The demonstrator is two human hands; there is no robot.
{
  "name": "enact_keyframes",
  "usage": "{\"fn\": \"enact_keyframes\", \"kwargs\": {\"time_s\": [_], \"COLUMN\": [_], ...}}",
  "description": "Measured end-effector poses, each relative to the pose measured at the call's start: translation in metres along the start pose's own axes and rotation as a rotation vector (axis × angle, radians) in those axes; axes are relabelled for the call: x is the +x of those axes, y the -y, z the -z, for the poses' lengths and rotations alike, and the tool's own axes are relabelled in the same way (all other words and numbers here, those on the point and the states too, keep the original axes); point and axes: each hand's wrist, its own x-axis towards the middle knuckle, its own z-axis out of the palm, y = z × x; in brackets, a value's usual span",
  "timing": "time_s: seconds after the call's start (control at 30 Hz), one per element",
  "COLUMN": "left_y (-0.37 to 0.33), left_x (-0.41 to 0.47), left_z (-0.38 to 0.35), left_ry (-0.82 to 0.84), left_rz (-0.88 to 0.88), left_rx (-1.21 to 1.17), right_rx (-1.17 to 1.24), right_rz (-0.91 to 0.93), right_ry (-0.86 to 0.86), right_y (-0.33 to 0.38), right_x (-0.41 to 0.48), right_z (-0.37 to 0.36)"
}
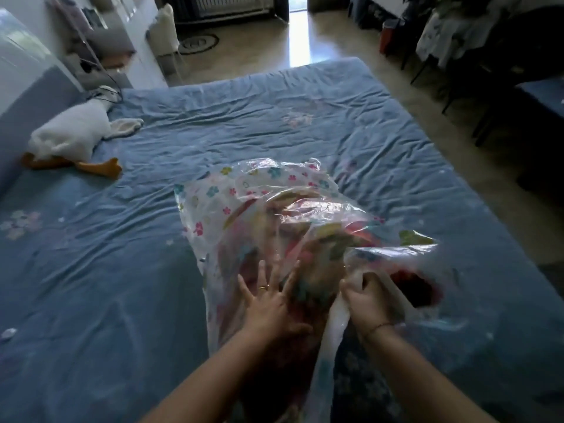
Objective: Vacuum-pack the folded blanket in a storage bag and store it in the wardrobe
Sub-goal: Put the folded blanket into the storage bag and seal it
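— On the blue-sheeted bed (274, 117), what is the person handling?

— A clear storage bag (213, 203) printed with small flowers. It lies crumpled on the near half of the bed, its mouth toward the camera. The folded blanket (305, 239), multicoloured, sits inside and shows through the plastic.

— And the hands?

— The left hand (271, 303) lies flat on the blanket at the bag's mouth, fingers straight and spread wide, gripping nothing. A ring (263, 288) shows on one finger. Whether plastic covers that hand cannot be told through the blur. The right hand (366, 300), just beside it, is a fist closed round a bunched edge of the bag, with plastic hanging down below it. A thin bracelet (377, 326) circles that wrist.

— Anything else on the bed?

— A white plush goose (70, 132) with orange feet lies near the far left edge, well apart from the bag.
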Motion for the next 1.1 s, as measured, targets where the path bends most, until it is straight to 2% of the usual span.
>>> {"fn": "enact_keyframes", "kwargs": {"time_s": [0.13, 0.23, 0.33, 0.43, 0.57, 0.67, 0.83, 0.93, 1.0, 1.1], "left_y": [-0.017, -0.02, -0.011, 0.012, 0.046, 0.084, 0.186, 0.247, 0.275, 0.279], "left_x": [-0.011, -0.019, -0.014, 0.01, 0.046, 0.072, 0.091, 0.084, 0.069, 0.036], "left_z": [-0.071, -0.123, -0.141, -0.154, -0.133, -0.122, -0.086, -0.061, -0.06, -0.083], "left_ry": [0.027, 0.029, -0.018, 0.038, 0.124, 0.118, 0.058, 0.058, 0.061, 0.035], "left_rz": [-0.009, 0.0, -0.009, 0.065, 0.23, 0.33, 0.456, 0.579, 0.635, 0.712], "left_rx": [-0.023, -0.032, -0.038, -0.06, -0.111, -0.085, 0.046, 0.079, 0.015, -0.299], "right_rx": [-0.111, -0.073, 0.033, 0.041, -0.017, -0.095, -0.119, -0.059, -0.031, -0.046], "right_rz": [-0.158, -0.231, -0.249, -0.211, -0.142, -0.067, 0.086, 0.083, 0.087, 0.106], "right_ry": [0.028, 0.072, 0.186, 0.251, 0.324, 0.433, 0.558, 0.606, 0.583, 0.478], "right_y": [-0.044, -0.058, -0.055, -0.041, -0.019, -0.003, 0.035, 0.059, 0.06, 0.016], "right_x": [0.012, 0.021, 0.032, 0.049, 0.085, 0.113, 0.133, 0.12, 0.098, 0.06], "right_z": [-0.005, -0.016, -0.039, -0.067, -0.119, -0.172, -0.267, -0.3, -0.302, -0.27]}}
